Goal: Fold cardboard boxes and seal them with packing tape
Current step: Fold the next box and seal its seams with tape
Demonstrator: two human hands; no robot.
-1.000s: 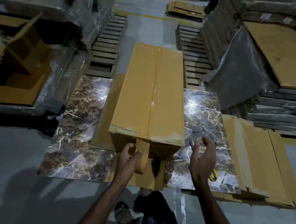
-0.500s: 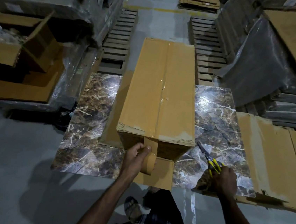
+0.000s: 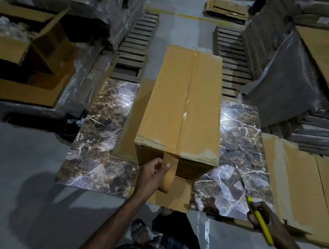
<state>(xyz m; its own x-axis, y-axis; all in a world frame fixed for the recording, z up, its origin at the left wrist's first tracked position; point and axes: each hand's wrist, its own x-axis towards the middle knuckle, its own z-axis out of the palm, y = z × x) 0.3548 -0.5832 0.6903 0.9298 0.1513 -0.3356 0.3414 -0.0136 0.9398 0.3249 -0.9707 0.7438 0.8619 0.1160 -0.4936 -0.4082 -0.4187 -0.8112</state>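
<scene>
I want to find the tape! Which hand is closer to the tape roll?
Left. The left hand is holding the tape roll against the near end of the box. The right hand is off to the right, holding a yellow cutter.

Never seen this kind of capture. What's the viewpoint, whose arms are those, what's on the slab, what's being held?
There is no robot here. A person wears one wide-angle camera on the head, looking forward and down, so both arms enter from the bottom of the picture.

A long cardboard box lies on a marble-patterned slab on the floor. Clear tape runs along the box's top seam.

The left hand holds a roll of brown packing tape, with a strip stuck to the box's near end. The right hand holds a yellow utility knife, blade pointing toward the box, probably to cut the tape.

Flattened cardboard lies to the right, wooden pallets behind.
</scene>
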